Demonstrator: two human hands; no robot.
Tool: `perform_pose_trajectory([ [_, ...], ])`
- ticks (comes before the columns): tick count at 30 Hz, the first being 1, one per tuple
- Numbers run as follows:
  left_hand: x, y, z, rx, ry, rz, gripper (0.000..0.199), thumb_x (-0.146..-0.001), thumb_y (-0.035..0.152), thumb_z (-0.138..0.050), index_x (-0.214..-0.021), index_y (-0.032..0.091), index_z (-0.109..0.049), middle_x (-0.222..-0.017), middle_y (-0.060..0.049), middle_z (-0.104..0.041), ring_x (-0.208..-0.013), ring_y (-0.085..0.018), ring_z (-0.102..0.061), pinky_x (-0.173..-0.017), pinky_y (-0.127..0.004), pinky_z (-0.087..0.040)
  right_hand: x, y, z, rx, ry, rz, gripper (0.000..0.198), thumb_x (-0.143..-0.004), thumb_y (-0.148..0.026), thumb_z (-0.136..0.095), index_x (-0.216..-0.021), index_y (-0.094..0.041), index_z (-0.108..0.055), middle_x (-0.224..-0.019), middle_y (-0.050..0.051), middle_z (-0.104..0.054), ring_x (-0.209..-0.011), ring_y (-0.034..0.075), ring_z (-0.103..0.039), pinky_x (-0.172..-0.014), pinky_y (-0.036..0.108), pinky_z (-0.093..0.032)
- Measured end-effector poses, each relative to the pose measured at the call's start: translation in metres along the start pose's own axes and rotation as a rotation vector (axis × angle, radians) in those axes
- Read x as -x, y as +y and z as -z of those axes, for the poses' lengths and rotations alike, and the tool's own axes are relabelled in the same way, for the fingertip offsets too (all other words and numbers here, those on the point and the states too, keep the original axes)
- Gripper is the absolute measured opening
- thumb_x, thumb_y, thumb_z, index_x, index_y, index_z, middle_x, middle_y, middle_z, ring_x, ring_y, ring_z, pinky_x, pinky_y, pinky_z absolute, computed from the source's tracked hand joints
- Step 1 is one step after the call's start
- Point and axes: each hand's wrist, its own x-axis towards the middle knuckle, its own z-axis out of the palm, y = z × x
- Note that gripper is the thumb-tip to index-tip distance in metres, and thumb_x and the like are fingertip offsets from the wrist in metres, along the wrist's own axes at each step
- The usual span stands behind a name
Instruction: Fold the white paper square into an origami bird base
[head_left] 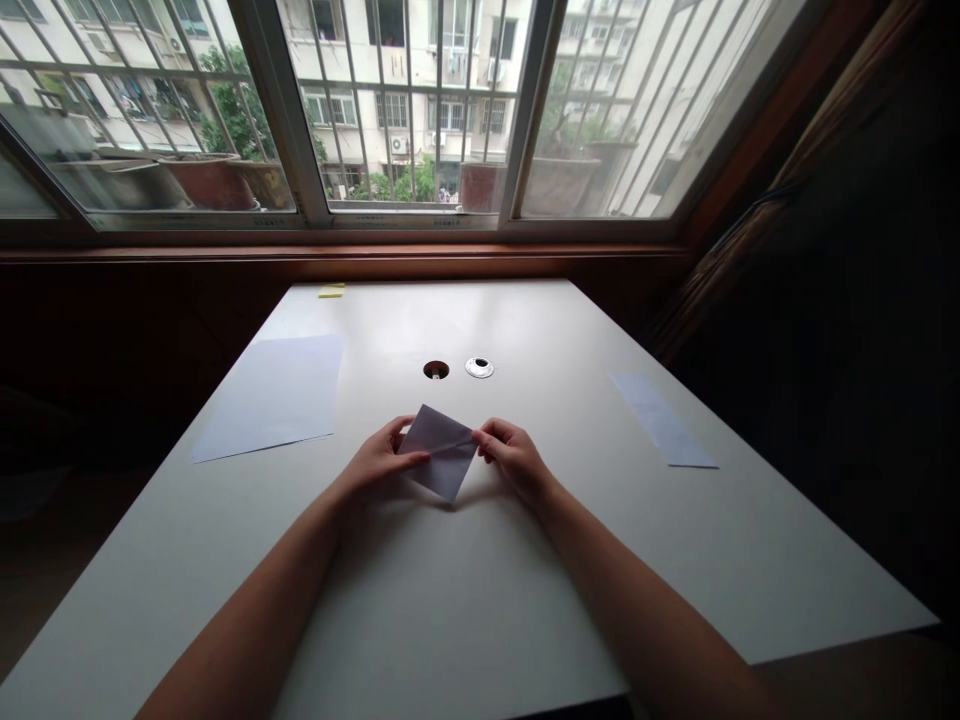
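Over the white table (450,610), a small paper square (445,452) is held at its left corner between thumb and fingers of the left hand (381,458), while its right corner is pinched by the right hand (516,457).

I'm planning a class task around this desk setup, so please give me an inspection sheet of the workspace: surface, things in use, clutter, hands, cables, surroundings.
Surface: white table, with a round hole and a ring-shaped cover right of it.
Things in use: small creased paper between the hands.
Clutter: large sheet near the left edge; narrow paper strip near the right; small yellow item at the far left corner.
Hands: left hand grips the paper's left side; right hand pinches its right corner.
Cables: nothing seen on the tabletop.
Surroundings: window ahead, bars and plant pots beyond; apparent curtain right.
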Motion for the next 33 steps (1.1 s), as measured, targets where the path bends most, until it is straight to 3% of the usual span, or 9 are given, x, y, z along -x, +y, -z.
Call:
perform_pose_trajectory([
  [12,-0.0005,-0.0066,0.0023,0.028,0.158,-0.079,0.065,-0.073,0.045,-0.080,-0.129,0.020,-0.057,-0.103,-0.009,-0.073,-0.092,-0.025,-0.070,-0.079,-0.033,-0.053,0.0016,0.0023,0.0010,0.100,0.005,0.051,0.033,-0.083,-0.051,-0.066,-0.077,-0.019,-0.065,-0.066,0.001,-0.061,-0.062,0.015,-0.054,-0.061,0.028,-0.043],
  [19,0.0022,-0.0090,0.0002,-0.073,0.101,-0.128,0.058,-0.078,0.042,-0.075,-0.129,0.020,-0.057,-0.100,-0.009,-0.073,-0.090,-0.025,-0.069,-0.077,-0.033,-0.053,0.0009,0.0019,0.0008,0.268,-0.080,0.093,0.024,-0.080,-0.043,-0.070,-0.076,-0.019,-0.067,-0.072,0.000,-0.061,-0.068,0.015,-0.052,-0.061,0.026,-0.038],
  [23,0.0033,-0.0082,-0.0012,-0.204,0.069,-0.171,0.044,-0.080,0.039,-0.071,-0.119,0.021,-0.063,-0.098,-0.007,-0.073,-0.089,-0.024,-0.068,-0.076,-0.031,-0.051,0.0016,-0.0013,-0.0036,0.347,-0.124,0.118,0.018,-0.078,-0.034,-0.069,-0.070,-0.018,-0.066,-0.070,-0.001,-0.060,-0.069,0.015,-0.053,-0.061,0.025,-0.038],
  [28,0.0056,-0.0052,-0.0034,-0.324,0.042,-0.219,0.033,-0.081,0.033,-0.069,-0.112,0.022,-0.065,-0.093,-0.003,-0.073,-0.083,-0.019,-0.066,-0.072,-0.026,-0.048,0.0027,-0.0013,-0.0070,0.372,-0.176,0.122,0.014,-0.077,-0.032,-0.070,-0.075,-0.018,-0.071,-0.075,0.001,-0.065,-0.071,0.017,-0.057,-0.063,0.026,-0.041],
  [33,0.0056,-0.0045,-0.0029,-0.288,0.013,-0.213,0.028,-0.081,0.032,-0.070,-0.106,0.020,-0.067,-0.092,-0.002,-0.073,-0.081,-0.018,-0.064,-0.069,-0.024,-0.047,0.0025,-0.0020,-0.0046,0.337,-0.212,0.070,0.017,-0.076,-0.034,-0.070,-0.075,-0.016,-0.072,-0.074,0.002,-0.065,-0.071,0.017,-0.058,-0.062,0.026,-0.041],
])
